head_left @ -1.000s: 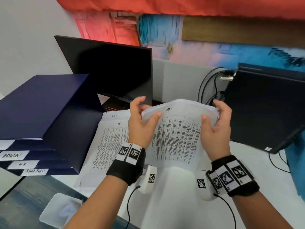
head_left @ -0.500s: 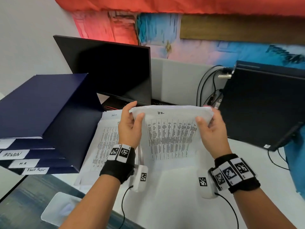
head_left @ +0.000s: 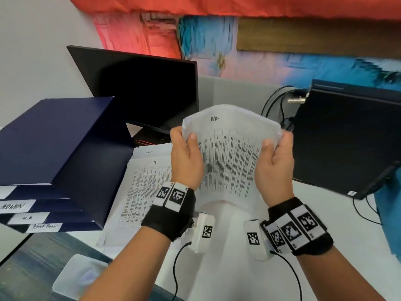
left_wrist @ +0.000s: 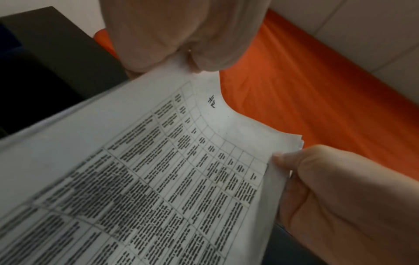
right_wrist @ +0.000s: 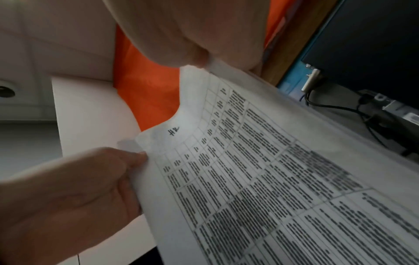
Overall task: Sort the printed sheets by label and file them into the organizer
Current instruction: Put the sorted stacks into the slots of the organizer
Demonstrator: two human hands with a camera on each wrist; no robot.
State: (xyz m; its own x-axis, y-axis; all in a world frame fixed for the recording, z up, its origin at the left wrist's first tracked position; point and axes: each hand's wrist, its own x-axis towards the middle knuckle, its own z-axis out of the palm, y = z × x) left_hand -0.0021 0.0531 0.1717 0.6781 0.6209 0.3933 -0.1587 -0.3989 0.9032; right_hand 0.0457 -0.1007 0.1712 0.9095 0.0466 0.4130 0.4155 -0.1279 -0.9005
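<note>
I hold a thin stack of printed sheets (head_left: 230, 157) marked "HR" above the desk, bowed so that its top edge arches upward. My left hand (head_left: 187, 148) pinches its left edge, thumb on the front. My right hand (head_left: 274, 155) pinches the right edge the same way. The wrist views show the HR stack (left_wrist: 158, 179) (right_wrist: 272, 179) close up, with the sheet edges fanned at the corner. The dark blue organizer (head_left: 54, 137) stands at the left, its tiers tagged ADMIN (head_left: 13, 206), HR (head_left: 28, 218) and Blank Paper (head_left: 44, 227). More sheets (head_left: 147, 187), the top one marked "IT", lie on the desk beside it.
A black monitor (head_left: 141, 90) stands behind the sheets and a second dark screen (head_left: 347, 137) at the right, with cables (head_left: 275, 105) between them. A clear plastic tray (head_left: 80, 276) sits at the desk's near left edge. The white desk (head_left: 217, 268) shows below my wrists.
The HR stack dipped toward the desk half a second ago and has come back up, bowing more strongly. Both hands kept their hold on its edges.
</note>
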